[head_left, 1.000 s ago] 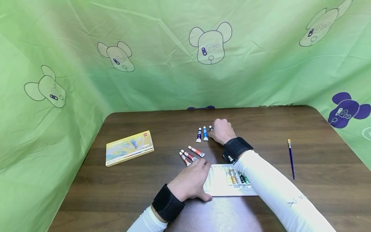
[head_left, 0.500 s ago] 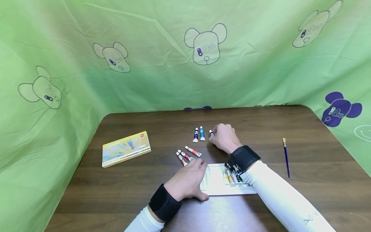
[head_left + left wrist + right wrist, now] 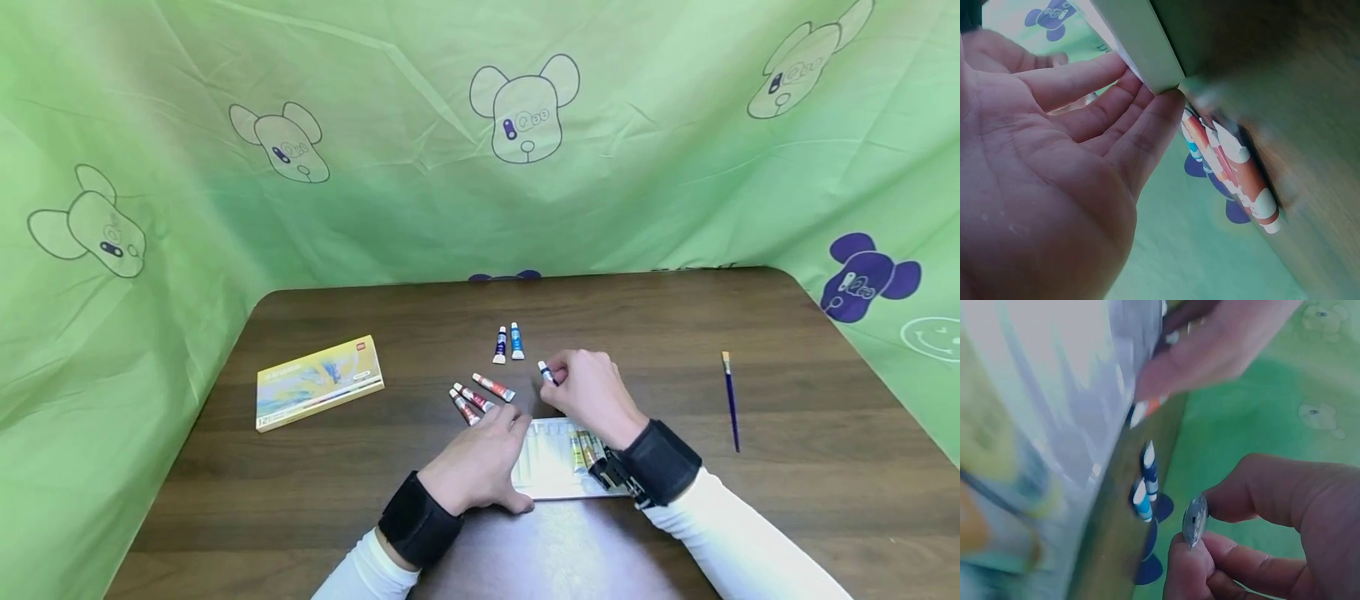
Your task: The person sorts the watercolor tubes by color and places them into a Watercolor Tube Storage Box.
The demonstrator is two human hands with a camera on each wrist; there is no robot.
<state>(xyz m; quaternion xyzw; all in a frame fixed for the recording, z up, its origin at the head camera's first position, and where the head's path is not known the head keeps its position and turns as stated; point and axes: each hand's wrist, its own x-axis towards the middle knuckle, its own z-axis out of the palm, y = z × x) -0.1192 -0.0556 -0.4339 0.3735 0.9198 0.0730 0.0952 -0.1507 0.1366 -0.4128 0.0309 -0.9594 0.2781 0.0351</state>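
My right hand point(image 3: 596, 396) pinches a small paint tube point(image 3: 547, 372) between thumb and fingers above the table, just behind the white slotted tray point(image 3: 542, 467). The right wrist view shows that tube's flat silvery end point(image 3: 1195, 520); its label is hidden there. My left hand point(image 3: 480, 462) rests at the tray's left end, thumb at the near edge. In the left wrist view, its fairly straight fingers point(image 3: 1147, 125) touch the tray's side. Several tubes, including a yellow one point(image 3: 578, 454), lie in the tray's right part, partly behind my right wrist.
Red and orange paint tubes point(image 3: 474, 397) lie beyond my left hand. A purple tube point(image 3: 500, 345) and a blue tube point(image 3: 517, 342) lie farther back. A flat yellow box point(image 3: 320, 383) is at the left, a paintbrush point(image 3: 731, 404) at the right. Green cloth point(image 3: 420, 225) hangs behind the table.
My right hand has lifted the paint tube from beside the purple and blue ones and brought it nearer, toward the tray. My left hand stays at the tray. The head view has shifted slightly.
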